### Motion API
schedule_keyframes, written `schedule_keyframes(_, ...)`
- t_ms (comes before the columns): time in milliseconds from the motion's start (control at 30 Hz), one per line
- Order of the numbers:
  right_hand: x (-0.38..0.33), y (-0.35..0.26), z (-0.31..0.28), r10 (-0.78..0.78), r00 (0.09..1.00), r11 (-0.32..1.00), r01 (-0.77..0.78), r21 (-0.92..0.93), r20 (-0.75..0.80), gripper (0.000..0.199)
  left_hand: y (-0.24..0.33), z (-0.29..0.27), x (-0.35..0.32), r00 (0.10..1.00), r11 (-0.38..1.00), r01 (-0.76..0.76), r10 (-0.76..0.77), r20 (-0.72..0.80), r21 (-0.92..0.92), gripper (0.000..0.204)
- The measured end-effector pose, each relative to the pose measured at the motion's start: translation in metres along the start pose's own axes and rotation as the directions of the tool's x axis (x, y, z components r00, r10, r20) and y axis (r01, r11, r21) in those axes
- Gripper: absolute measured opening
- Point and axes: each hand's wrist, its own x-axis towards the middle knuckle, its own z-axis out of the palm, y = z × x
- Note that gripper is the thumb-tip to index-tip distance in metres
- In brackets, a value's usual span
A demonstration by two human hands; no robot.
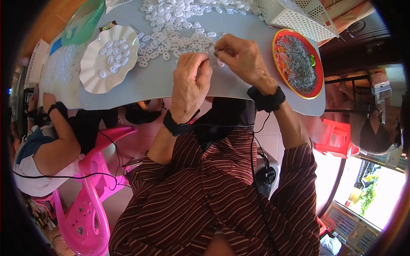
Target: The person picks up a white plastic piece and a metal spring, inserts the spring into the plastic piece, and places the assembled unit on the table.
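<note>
My left hand [192, 81] is over the grey table [149, 87] near its front edge, thumb and fingers pinched together. Close to it on the right, my right hand [242, 59] is also pinched, its fingertips pointing at the left hand's. Whatever small thing the fingers hold is hidden or too tiny to name. A small white oval plastic piece [221, 62] shows just below the right fingertips. Beyond both hands spreads a heap of similar white oval pieces [171, 40] with small holes in them.
At left, a scalloped cream plate [92, 70] carries several white pieces. A red gold-rimmed tray [277, 59] at right holds a mound of small grey metal parts [297, 64]. Behind stand a white perforated basket [299, 19] and a green one [83, 23]. Another person's arm [57, 136] rests at far left.
</note>
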Motion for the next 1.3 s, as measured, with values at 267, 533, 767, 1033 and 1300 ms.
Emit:
schedule_keyframes(267,-0.046,-0.004,-0.019,0.289,0.913,0.953,-0.247,0.174,-0.288,0.012,0.011,0.021,0.002,0.978,0.954,-0.164,0.124,0.169,0.252,0.014)
schedule_keyframes(533,-0.082,0.01,-0.009,0.243,0.923,0.961,-0.188,0.203,-0.299,0.014,0.004,0.035,0.004,0.95,0.86,-0.24,0.113,0.289,0.45,0.015)
schedule_keyframes(767,-0.086,0.023,-0.012,0.214,0.924,0.918,-0.08,0.388,-0.317,0.013,0.027,0.035,0.004,0.982,0.995,0.075,-0.064,0.177,-0.06,0.014)
schedule_keyframes(1033,-0.083,0.022,-0.023,0.227,0.954,0.682,-0.013,0.731,-0.194,0.013,0.033,0.045,-0.001,0.955,0.915,0.237,-0.158,0.251,-0.326,0.017)
schedule_keyframes(1300,-0.083,0.027,-0.022,0.26,0.942,0.608,0.01,0.794,-0.211,0.011,0.042,0.056,-0.004,0.984,0.965,0.078,-0.034,0.177,-0.251,0.015)
